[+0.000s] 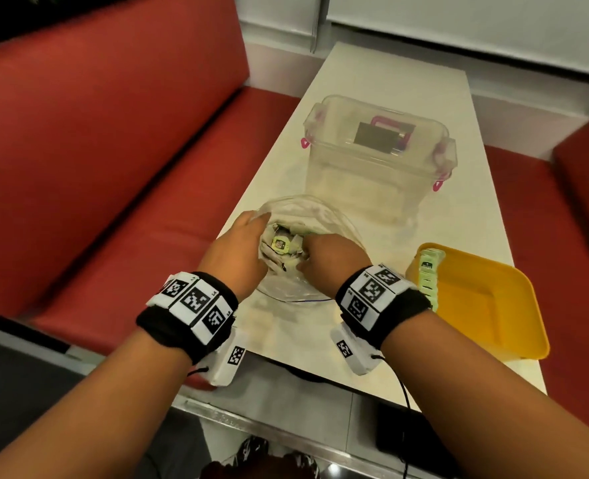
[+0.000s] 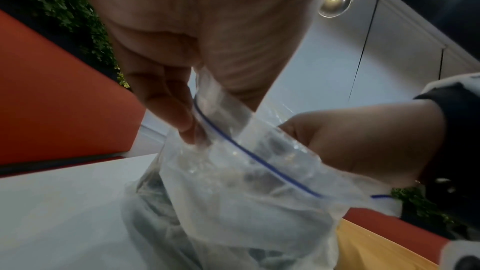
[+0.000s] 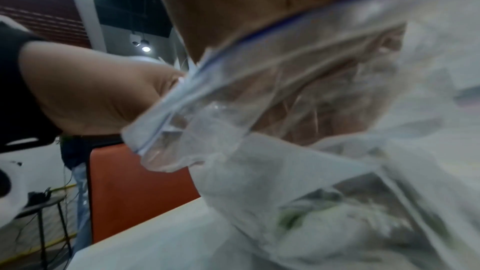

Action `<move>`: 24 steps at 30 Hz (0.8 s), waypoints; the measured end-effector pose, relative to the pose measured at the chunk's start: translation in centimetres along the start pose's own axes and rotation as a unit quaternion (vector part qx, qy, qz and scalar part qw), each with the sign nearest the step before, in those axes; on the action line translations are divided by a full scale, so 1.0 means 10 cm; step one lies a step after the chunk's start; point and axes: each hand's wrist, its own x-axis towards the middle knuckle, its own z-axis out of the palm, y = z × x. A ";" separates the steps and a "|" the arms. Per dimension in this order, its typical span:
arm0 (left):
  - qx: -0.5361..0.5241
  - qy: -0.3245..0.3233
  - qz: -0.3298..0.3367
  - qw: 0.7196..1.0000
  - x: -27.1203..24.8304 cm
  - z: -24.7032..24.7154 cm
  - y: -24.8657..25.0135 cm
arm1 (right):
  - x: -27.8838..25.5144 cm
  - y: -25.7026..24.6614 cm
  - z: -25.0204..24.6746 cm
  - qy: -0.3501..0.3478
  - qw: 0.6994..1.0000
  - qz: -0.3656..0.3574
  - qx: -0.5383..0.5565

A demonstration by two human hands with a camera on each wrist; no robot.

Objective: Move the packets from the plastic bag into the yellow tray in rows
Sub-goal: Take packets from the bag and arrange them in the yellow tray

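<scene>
Head view: left hand [image 1: 237,250] grips plastic bag [image 1: 324,219] rim; right hand [image 1: 331,255] fingers reach among packets [image 1: 281,244]; at 3 o'clock, yellow tray [image 1: 493,305] holds a packet row [image 1: 428,274].

Red booth seats [image 1: 113,140] flanking a pale table [image 1: 372,98], white wall [image 1: 458,36] beyond
</scene>
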 end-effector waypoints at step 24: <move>-0.024 -0.008 0.014 1.000 0.01 0.10 -0.07 | -0.01 -0.18 0.05 0.105 0.974 0.024 0.197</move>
